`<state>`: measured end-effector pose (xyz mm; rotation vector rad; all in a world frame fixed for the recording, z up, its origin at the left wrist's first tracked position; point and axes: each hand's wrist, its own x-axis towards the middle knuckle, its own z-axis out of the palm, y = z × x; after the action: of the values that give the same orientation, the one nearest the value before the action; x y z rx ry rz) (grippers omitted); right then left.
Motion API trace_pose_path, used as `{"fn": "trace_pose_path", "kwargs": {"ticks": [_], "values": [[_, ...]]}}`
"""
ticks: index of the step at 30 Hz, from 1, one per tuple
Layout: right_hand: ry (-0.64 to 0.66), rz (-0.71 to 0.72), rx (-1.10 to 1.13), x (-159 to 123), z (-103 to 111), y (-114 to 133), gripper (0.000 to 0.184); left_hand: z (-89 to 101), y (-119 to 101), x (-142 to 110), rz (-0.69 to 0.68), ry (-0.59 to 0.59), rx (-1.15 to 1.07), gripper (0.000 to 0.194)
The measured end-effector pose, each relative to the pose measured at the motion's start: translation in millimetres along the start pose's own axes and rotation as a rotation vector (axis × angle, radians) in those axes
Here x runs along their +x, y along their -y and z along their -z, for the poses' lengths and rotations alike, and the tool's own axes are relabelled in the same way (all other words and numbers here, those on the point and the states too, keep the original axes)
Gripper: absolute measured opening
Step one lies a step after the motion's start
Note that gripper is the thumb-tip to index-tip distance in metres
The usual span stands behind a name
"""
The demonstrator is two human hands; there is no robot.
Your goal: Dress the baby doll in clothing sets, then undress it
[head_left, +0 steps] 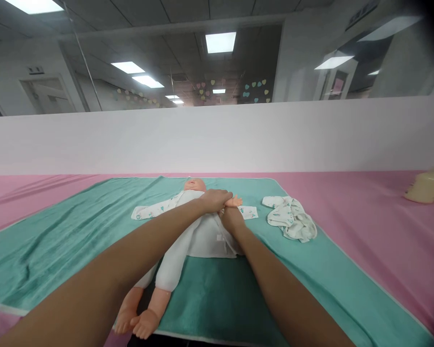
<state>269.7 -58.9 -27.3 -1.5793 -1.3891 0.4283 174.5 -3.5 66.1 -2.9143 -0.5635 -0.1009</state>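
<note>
- Green cloth (224, 308) under the doll (173, 262), which lies on its back, feet towards the wearer, probably so the arms are easy to reach.
- Left hand (217, 199) looks curled round the doll's arm, likely steadying it; the tiny fingers poke out past it.
- Right hand (232, 220) is bunched just below; can't tell what it's pinching.
- Patterned sleeve (157, 209) lies stretched out left, seemingly kept flat.
- Crumpled clothing (292, 219) sits off right, presumably out of the way.
</note>
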Motion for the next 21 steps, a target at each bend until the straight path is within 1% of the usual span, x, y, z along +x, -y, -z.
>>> {"fn": "trace_pose_path", "kwargs": {"ticks": [3, 7, 10, 13, 16, 18, 21], "values": [[0.033, -0.061, 0.113, 2.8, 8.4, -4.3, 0.015, -2.4, 4.0, -12.9, -0.08, -0.065, 0.039, 0.012], [0.137, -0.082, 0.397, 3.0, 19.0, -8.4, 0.021, -3.9, 7.3, -17.3, -0.116, -0.073, 0.073, 0.011], [0.125, -0.123, 0.619, 6.7, 35.2, -15.9, 0.027, -2.2, 12.3, -17.9, -0.129, -0.069, 0.112, 0.015], [0.056, -0.152, 0.785, 11.7, 54.5, -25.0, 0.029, -0.1, 18.3, -18.8, -0.082, -0.057, 0.159, 0.021], [-0.009, -0.154, 0.898, 13.8, 67.7, -28.2, 0.034, 0.4, 20.2, -18.3, -0.033, -0.021, 0.174, 0.024], [-0.037, -0.154, 0.935, 13.1, 71.2, -24.8, 0.039, -1.5, 17.1, -16.1, 0.01, -0.012, 0.155, 0.019], [-0.037, -0.159, 0.964, 9.8, 71.1, -12.2, 0.042, -9.1, 7.3, -9.4, 0.144, -0.032, 0.137, 0.011]]}}
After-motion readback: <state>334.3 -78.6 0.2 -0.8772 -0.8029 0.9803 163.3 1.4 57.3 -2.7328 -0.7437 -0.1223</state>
